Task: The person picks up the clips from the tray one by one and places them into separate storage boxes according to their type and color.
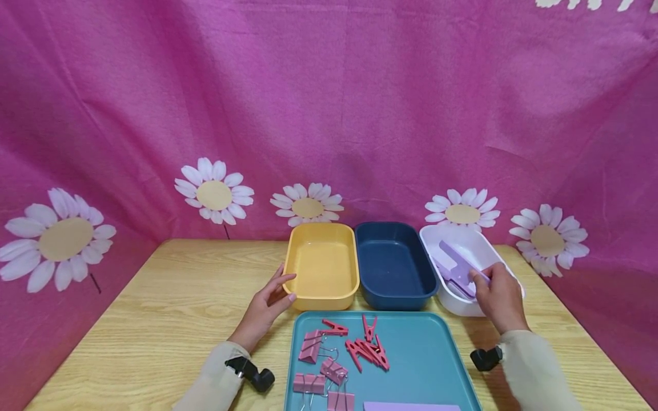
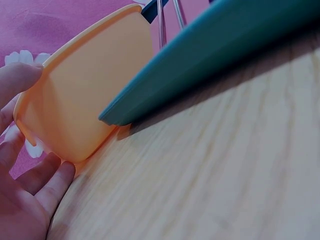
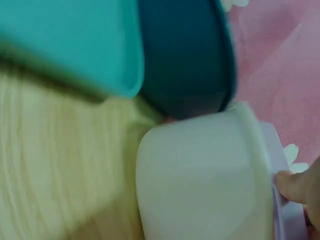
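Observation:
My left hand [image 1: 264, 311] rests against the near left corner of the yellow bin [image 1: 321, 302], thumb and fingers spread and fairly straight. In the left wrist view, fingertips touch the bin's rim and lower side. Over the white bin [image 1: 465, 308], my right hand [image 1: 498, 297] pinches a flat lavender piece [image 1: 460, 264] between thumb and fingers. The piece slants down into the bin, and more lavender shows beneath it; what kind of thing it is, I cannot tell. The right wrist view shows the thumb on the lavender piece [image 3: 275, 145] beside the bin's rim.
A navy bin [image 1: 396, 299] stands between the yellow and white ones. In front, a teal tray [image 1: 421, 354] holds red clothespins [image 1: 367, 351], pink binder clips [image 1: 311, 346] and another lavender piece [image 1: 411, 406] at its near edge. Behind the wooden table [image 1: 205, 285] hangs a pink flowered cloth [image 1: 329, 114].

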A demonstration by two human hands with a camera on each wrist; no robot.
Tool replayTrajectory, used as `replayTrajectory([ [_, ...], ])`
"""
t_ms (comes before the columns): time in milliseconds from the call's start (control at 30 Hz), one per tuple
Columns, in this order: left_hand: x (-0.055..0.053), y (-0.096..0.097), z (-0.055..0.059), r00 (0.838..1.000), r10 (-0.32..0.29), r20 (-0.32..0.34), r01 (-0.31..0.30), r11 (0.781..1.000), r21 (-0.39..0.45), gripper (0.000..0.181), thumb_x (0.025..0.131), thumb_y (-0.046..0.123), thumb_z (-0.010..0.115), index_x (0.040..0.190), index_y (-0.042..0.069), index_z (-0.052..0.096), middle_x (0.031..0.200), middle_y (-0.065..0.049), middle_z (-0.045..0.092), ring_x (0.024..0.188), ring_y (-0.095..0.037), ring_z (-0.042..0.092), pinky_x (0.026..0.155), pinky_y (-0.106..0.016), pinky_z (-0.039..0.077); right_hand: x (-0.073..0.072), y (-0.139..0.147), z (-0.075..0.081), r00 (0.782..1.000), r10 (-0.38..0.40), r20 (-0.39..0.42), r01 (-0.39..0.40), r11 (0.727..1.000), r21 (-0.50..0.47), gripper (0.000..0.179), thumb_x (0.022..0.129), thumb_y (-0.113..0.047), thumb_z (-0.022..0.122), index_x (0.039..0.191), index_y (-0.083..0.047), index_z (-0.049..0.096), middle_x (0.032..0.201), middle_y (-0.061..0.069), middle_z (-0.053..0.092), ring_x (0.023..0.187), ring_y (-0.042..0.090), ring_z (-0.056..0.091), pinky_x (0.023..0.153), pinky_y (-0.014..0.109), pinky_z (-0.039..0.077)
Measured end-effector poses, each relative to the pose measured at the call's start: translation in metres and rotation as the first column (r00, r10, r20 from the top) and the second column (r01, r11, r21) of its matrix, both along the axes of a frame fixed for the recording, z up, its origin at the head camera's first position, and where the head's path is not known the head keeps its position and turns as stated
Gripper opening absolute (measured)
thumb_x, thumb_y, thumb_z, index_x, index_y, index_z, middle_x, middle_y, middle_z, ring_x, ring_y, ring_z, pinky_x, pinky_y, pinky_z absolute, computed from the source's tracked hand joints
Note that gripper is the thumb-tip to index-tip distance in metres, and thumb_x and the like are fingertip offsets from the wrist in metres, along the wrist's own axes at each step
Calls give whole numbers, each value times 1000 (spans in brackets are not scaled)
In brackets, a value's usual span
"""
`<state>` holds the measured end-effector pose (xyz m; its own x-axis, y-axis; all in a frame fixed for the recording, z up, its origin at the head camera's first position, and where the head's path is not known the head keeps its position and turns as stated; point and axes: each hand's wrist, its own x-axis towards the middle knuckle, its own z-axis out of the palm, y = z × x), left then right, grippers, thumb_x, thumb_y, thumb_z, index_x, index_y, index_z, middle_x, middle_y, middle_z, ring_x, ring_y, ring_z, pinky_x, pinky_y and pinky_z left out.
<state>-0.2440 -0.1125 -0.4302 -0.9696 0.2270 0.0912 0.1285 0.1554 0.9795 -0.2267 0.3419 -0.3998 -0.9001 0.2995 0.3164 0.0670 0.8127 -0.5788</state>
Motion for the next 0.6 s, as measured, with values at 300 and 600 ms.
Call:
replayTrajectory([
  [300, -16, -3, -26, 1000, 12, -16, -12, 1000, 5, 47, 94, 22, 65, 139, 17, 52, 159, 11, 18, 140, -26, 32, 110, -37, 34, -6, -2, -11, 998, -45, -39, 46, 998, 40, 20, 95, -13, 56, 101, 6, 54, 92, 27, 62, 90, 45, 52, 81, 63, 27],
  [600, -17, -5, -30, 996, -7, -86, 9, 1000, 27, 49, 92, 27, 67, 137, 15, 54, 160, 7, 19, 137, -24, 36, 110, -36, 35, -6, -6, -11, 999, -44, 31, 43, 998, 52, 22, 94, -14, 58, 101, 7, 62, 91, 25, 66, 89, 45, 55, 82, 64, 23],
])
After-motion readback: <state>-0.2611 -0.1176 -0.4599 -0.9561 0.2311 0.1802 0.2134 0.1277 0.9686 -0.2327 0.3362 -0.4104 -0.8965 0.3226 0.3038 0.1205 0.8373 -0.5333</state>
